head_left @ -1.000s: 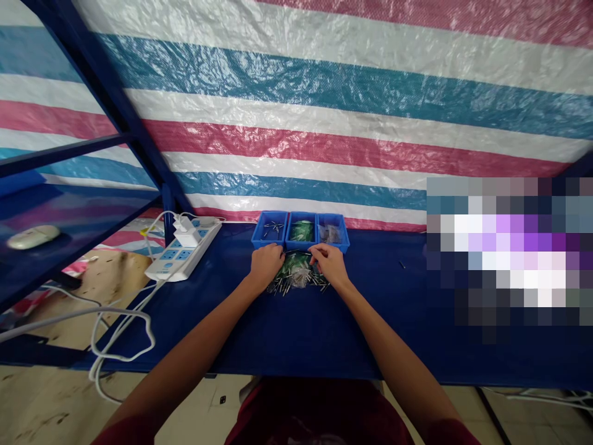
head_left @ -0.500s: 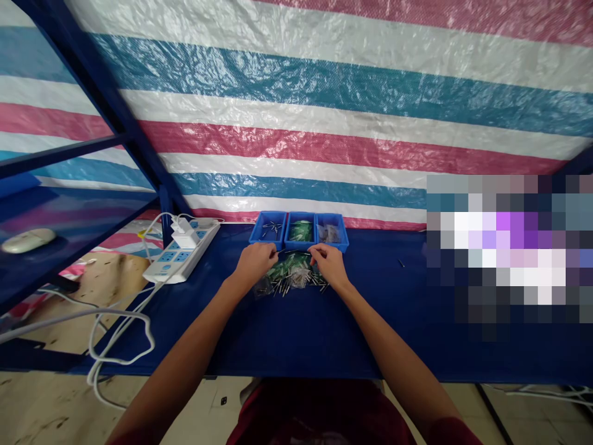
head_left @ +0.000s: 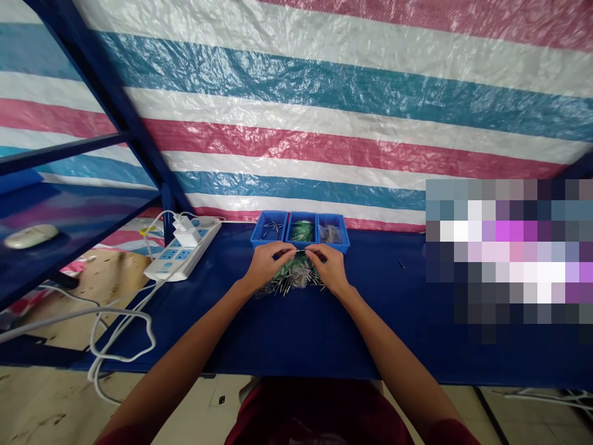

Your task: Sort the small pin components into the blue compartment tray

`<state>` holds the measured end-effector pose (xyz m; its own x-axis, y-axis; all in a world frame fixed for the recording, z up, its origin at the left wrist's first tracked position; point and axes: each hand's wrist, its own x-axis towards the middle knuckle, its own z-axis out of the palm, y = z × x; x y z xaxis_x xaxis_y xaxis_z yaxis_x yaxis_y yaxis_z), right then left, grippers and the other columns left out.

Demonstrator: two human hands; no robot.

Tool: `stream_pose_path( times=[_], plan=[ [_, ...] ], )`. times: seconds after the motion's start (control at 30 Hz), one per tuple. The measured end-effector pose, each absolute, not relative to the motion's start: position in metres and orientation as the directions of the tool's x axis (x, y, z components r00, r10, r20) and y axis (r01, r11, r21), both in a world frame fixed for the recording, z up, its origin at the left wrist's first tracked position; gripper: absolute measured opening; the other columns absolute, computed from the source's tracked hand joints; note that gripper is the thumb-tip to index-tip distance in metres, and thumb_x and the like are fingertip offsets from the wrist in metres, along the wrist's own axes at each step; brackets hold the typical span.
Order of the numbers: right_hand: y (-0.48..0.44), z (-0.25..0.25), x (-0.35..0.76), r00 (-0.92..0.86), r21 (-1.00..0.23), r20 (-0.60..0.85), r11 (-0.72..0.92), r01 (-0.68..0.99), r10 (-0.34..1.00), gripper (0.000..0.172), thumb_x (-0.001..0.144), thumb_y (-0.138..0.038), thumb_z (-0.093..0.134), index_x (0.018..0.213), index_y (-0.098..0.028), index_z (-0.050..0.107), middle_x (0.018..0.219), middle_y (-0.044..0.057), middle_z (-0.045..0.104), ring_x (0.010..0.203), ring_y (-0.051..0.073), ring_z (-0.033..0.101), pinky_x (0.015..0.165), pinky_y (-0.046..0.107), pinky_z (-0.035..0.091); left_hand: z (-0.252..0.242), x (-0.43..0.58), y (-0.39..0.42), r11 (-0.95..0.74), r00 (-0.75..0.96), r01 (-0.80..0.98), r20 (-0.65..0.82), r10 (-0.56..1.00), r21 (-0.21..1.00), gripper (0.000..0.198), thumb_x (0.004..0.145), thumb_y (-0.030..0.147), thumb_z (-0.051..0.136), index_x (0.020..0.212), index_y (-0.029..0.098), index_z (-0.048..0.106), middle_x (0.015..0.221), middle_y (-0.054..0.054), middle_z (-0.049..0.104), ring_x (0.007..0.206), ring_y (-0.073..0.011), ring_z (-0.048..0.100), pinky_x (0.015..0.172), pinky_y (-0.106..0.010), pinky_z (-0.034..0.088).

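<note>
My left hand (head_left: 269, 261) and my right hand (head_left: 330, 266) face each other just in front of the blue bins. Between their pinched fingertips runs a thin, pen-like stick (head_left: 301, 250), each hand gripping one end; its exact kind is too small to tell. Beneath the hands lies a pile of loose thin sticks (head_left: 283, 285), green pieces and a clear plastic bag (head_left: 302, 276) of small parts, partly covered by my fingers. Behind are three joined bins: the left bin (head_left: 260, 228) holds a few thin sticks, the middle one green pieces (head_left: 302, 231), the right one bagged greyish parts (head_left: 330, 233).
A white power strip (head_left: 178, 254) with plugged-in adapters stands at the left of the blue table (head_left: 296, 340); its cables (head_left: 149, 327) hang over the edge. One small dark stick (head_left: 401, 264) lies to the right. A computer mouse (head_left: 31, 236) rests on the left shelf.
My hands have come together from either side of the pile. The thin stick now spans between both sets of fingertips.
</note>
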<state>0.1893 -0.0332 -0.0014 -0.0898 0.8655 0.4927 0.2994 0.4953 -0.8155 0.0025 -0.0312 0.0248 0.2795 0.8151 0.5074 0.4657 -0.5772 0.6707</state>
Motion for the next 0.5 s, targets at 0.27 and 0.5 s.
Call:
stream_pose_path(
  times=[0.27, 0.5],
  plan=[
    [-0.0374, 0.0044, 0.1894, -0.089, -0.823, 0.502, 0.507, 0.257, 0.860, 0.021, 0.087, -0.038, 0.054, 0.084, -0.020, 0.067, 0.079, 0.003, 0.066, 0.062, 0.015, 0.058, 0.062, 0.028, 0.047, 0.0249, 0.0048, -0.0323, -0.519, 0.218, 0.347, 0.471, 0.855, 0.781, 0.020, 0.085, 0.034, 0.061, 0.082, 0.017, 0.071, 0.069, -0.004, 0.069, 0.062, -0.0148, 0.064, 0.061, -0.025, 0.054],
    [-0.0373, 0.0049, 0.1894, -0.057, -0.904, 0.406, 0.410, 0.121, 0.912, 0.022, 0.084, -0.040, 0.057, 0.079, -0.019, 0.063, 0.067, 0.000, 0.061, 0.053, 0.013, 0.055, 0.056, 0.026, 0.045, 0.0169, 0.0041, -0.0291, -0.527, 0.193, 0.339, 0.491, 0.850, 0.779, 0.025, 0.081, 0.039, 0.066, 0.092, 0.016, 0.071, 0.080, -0.006, 0.072, 0.069, -0.0161, 0.066, 0.065, -0.026, 0.055]
  ],
)
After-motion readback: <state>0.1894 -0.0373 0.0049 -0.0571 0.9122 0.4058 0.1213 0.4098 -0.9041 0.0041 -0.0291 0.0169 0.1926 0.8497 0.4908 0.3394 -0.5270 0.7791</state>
